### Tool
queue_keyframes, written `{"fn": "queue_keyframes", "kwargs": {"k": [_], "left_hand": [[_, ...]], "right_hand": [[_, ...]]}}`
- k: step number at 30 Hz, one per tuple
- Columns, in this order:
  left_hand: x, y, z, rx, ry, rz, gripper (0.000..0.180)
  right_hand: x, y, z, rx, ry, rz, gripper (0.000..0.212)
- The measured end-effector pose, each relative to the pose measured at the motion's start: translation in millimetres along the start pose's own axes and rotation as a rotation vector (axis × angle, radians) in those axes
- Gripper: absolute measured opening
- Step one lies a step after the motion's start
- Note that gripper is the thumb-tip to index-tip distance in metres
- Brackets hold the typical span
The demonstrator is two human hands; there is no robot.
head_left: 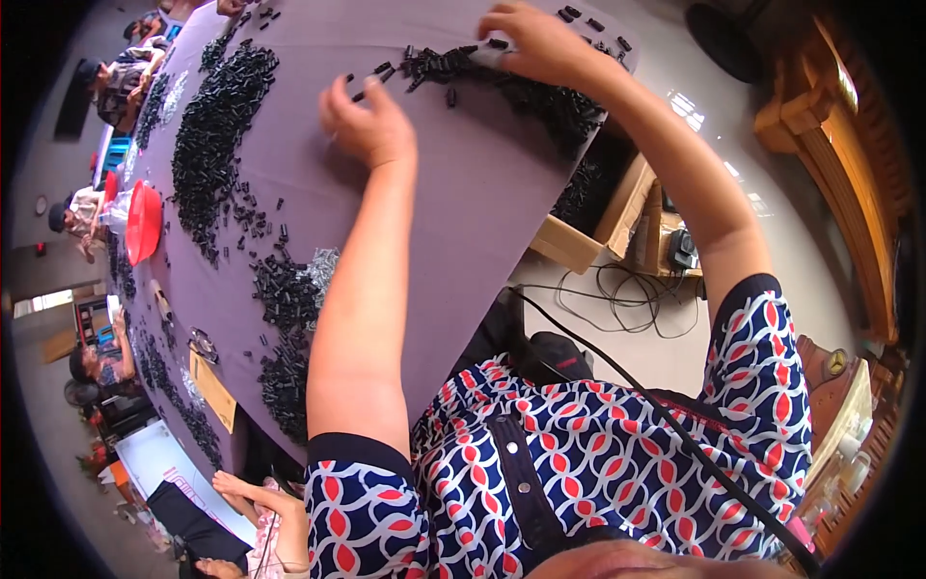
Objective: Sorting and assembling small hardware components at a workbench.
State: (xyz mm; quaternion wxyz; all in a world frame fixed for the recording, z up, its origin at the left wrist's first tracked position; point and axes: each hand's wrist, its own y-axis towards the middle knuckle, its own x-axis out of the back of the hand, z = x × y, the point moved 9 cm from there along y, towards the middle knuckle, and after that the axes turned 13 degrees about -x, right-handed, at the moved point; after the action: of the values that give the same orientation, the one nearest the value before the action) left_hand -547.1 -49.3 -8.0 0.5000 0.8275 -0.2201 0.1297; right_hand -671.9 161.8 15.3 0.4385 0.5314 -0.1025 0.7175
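Ok so our left hand point(371, 125) is half curled beside a few loose bits, and our right hand point(535, 46), blurry with bent fingers, is at the heap of small black pieces point(545, 98) on the purple cloth point(463, 203); we can't tell if either's gripping anything

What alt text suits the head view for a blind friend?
A person's left hand and right hand reach over a purple-covered table strewn with small black pieces. A red basin stands at left, an open cardboard box at right.
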Motion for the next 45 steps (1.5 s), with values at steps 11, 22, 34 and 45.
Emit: {"fn": "queue_keyframes", "kwargs": {"k": [11,22,34,45], "left_hand": [[-32.9,35.8,46.7,0.065,0.175,0.241,0.043],[-57.9,-7.3,-43.2,-0.022,-0.288,0.276,0.023],[-83.6,-24.2,-89.3,-0.133,-0.248,0.322,0.047],[-105.4,-26.7,-120.5,-0.178,-0.424,0.416,0.036]], "right_hand": [[-104.9,96.5,105.6,0.115,0.052,0.243,0.036],[-50.5,34.5,46.0,0.137,0.191,0.255,0.031],[24.8,-11.9,-117.0,-0.073,0.120,-0.100,0.041],[5.2,-9.2,-35.2,0.113,0.263,0.022,0.034]]}}
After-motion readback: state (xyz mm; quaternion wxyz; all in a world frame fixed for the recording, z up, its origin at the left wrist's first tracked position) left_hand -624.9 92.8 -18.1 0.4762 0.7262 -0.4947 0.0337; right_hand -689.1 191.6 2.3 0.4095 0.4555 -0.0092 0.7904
